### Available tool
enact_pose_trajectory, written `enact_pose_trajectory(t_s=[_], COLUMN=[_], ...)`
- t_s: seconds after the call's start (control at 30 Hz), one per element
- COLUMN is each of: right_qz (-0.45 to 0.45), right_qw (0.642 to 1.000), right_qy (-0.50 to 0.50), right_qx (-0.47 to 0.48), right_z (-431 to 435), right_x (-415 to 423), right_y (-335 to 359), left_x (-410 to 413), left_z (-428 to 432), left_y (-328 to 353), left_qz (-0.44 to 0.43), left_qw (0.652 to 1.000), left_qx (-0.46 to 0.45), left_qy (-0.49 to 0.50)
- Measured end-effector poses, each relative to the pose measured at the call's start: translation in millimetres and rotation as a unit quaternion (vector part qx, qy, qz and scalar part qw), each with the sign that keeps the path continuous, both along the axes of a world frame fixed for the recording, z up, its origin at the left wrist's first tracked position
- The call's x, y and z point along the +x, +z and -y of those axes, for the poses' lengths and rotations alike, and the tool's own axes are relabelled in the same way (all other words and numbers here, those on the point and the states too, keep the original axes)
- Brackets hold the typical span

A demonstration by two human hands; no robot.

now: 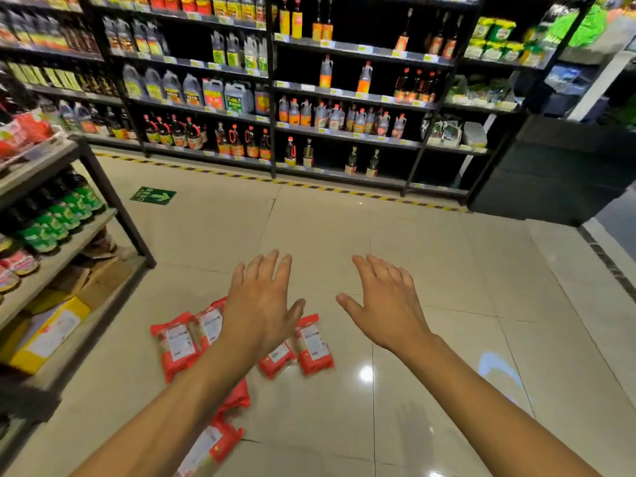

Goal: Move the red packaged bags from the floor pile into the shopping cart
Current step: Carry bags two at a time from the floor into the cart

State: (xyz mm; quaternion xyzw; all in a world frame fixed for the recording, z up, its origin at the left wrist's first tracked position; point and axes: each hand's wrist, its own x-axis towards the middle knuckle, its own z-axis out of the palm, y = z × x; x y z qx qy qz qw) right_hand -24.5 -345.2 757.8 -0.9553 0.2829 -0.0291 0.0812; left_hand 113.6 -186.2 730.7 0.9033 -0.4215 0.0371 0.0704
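Observation:
Several red packaged bags [177, 344] with white labels lie scattered on the tiled floor at lower centre; one [312, 344] sits furthest right, another [210, 445] lies close to the bottom edge. My left hand [260, 304] hovers over the pile with fingers spread, holding nothing, and its forearm hides part of the bags. My right hand [385, 304] is stretched out to the right of the pile, fingers apart, empty, over bare tile. No shopping cart is in view.
A low shelf unit [113, 204] with bottles and cardboard boxes stands at the left. Tall shelves of sauce and oil bottles [275, 98] run across the back behind a yellow-black floor stripe [309, 185]. A dark counter [550, 173] sits at the right.

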Motion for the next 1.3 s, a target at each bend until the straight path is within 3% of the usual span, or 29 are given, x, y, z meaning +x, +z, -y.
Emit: enact_pose_trajectory(t_s=[0.37,0.53,0.83,1.13,1.3], right_qz=[-0.048,-0.094,-0.216,-0.287,-0.294], right_qw=[0.991,0.982,0.952,0.930,0.922], right_qy=[0.096,0.097,0.058,0.066,0.044], right_qx=[0.080,0.134,0.211,0.220,0.248], right_z=[120.3,181.0,223.3,233.2,249.4], right_x=[148.0,208.5,229.2,246.0,273.8], right_y=[-113.0,-197.5,-424.2,-672.5,-809.4], left_x=[105.7,155.1,179.7,209.7,238.6], left_z=[73.0,112.3,147.2,145.0,147.3], left_y=[-81.5,-166.0,-405.7,-657.0,-787.7], left_qz=[-0.046,-0.070,-0.195,-0.208,-0.271], left_qw=[0.989,0.980,0.947,0.929,0.901], left_qx=[0.077,0.105,0.149,0.184,0.185], left_qy=[0.118,0.151,0.209,0.243,0.283])
